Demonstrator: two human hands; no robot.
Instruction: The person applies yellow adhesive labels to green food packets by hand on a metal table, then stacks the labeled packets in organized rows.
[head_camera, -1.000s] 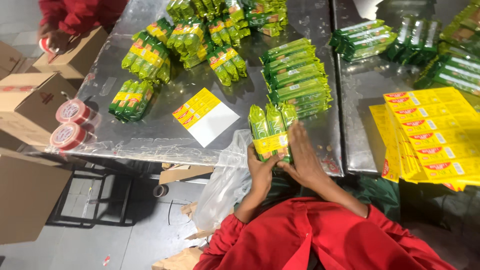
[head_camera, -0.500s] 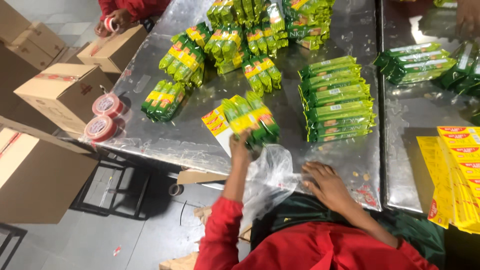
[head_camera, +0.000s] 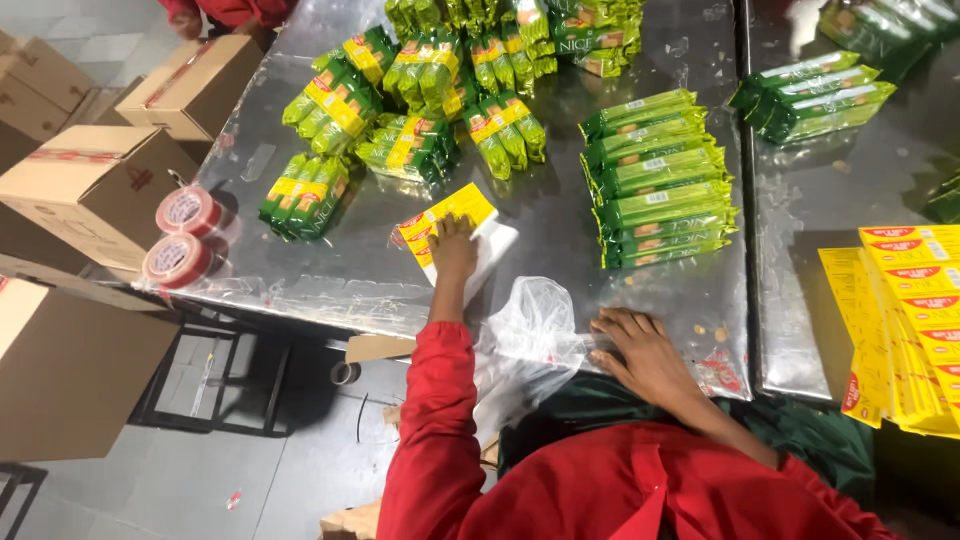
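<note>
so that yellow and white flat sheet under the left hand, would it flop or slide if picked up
Probably floppy: the yellow and white sheet lies thin and flat under the left hand, like an unfolded carton. It may slide easily, since the metal table looks smooth and shiny. It seems light for its size, so lifting one edge could make it bend.

A worker in a long-sleeved red top, seen from above at the bottom of the frame; left hand (head_camera: 453, 250) and right hand (head_camera: 640, 352) bare, with dark green cloth at the waist.
</note>
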